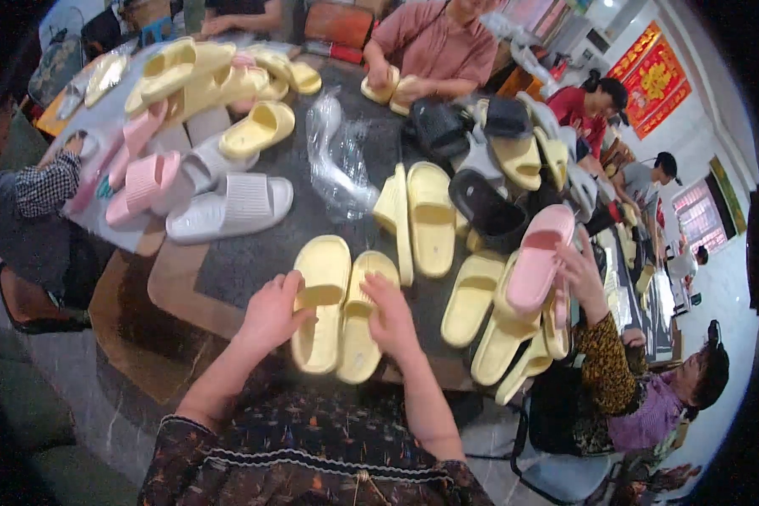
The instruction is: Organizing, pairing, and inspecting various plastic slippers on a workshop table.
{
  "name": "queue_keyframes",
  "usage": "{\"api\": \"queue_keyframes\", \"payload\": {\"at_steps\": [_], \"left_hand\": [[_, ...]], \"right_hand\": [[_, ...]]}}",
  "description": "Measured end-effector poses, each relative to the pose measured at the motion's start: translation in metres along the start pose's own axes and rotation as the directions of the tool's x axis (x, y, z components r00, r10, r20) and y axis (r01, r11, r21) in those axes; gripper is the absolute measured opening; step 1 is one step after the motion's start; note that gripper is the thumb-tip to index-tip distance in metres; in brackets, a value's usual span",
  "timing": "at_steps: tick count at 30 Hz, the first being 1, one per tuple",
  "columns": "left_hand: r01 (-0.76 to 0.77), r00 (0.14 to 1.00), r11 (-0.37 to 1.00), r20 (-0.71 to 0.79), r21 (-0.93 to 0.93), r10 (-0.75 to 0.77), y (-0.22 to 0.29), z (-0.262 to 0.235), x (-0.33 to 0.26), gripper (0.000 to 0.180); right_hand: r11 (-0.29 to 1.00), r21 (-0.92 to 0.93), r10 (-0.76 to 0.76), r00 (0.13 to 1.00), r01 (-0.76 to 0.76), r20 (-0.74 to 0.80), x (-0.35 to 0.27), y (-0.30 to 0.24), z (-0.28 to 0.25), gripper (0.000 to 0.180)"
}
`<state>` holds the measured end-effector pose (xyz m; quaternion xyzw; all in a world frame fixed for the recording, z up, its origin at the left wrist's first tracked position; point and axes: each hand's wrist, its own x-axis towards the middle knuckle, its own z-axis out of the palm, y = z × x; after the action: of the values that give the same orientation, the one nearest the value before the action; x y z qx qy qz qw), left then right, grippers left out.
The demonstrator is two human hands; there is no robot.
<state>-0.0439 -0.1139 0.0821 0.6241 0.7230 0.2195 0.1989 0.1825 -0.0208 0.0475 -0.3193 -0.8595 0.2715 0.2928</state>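
Two pale yellow slide slippers lie side by side in front of me at the table's near edge. My left hand (274, 314) grips the outer side of the left slipper (322, 263), its thumb at the foot opening. Over the strap of the right slipper (363, 350) is my right hand (386, 314), fingers curled on it. Just beyond them, a yellow slipper (432, 219) rests sole down next to another one on its side (396, 215). To the right, several yellow slippers (468, 308) are piled, and a pink slipper (541, 257) is held there by a co-worker's hand (584, 274).
Crumpled clear plastic bags (337, 160) lie mid-table. Grey slippers (232, 207), pink slippers (143, 185) and yellow slippers (185, 72) are heaped left; black slippers (487, 198) sit at right. Across the table, a person in a pinkish shirt (434, 42) handles yellow slippers. Co-workers sit on both sides.
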Motion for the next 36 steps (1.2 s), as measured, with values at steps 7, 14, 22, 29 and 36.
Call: {"api": "queue_keyframes", "payload": {"at_steps": [7,14,22,29,36], "left_hand": [[-0.231,0.963,0.972,-0.151,-0.041,0.222,-0.007,-0.018,0.015,0.049],[-0.221,0.964,0.934,-0.082,0.282,0.253,0.009,0.028,0.110,0.038],[-0.273,0.959,0.961,-0.094,-0.037,0.268,-0.006,0.076,0.134,0.021],[-0.308,0.920,0.800,-0.375,-0.515,0.113,0.014,0.054,0.131,0.015],[-0.322,0.853,0.804,-0.521,-0.500,0.018,-0.001,0.071,0.135,0.014]], "right_hand": [[0.999,0.004,-0.045,0.992,0.046,-0.117,0.007,0.013,0.006,0.045],[0.997,-0.080,-0.024,0.981,0.008,-0.194,-0.001,0.006,0.013,0.043],[0.999,-0.037,-0.009,0.979,0.001,-0.203,-0.012,-0.002,0.013,0.039],[0.973,0.132,0.226,0.903,-0.190,-0.365,0.060,0.009,0.007,0.031],[0.859,0.405,0.406,0.899,-0.313,-0.165,0.067,0.035,0.039,0.022]]}}
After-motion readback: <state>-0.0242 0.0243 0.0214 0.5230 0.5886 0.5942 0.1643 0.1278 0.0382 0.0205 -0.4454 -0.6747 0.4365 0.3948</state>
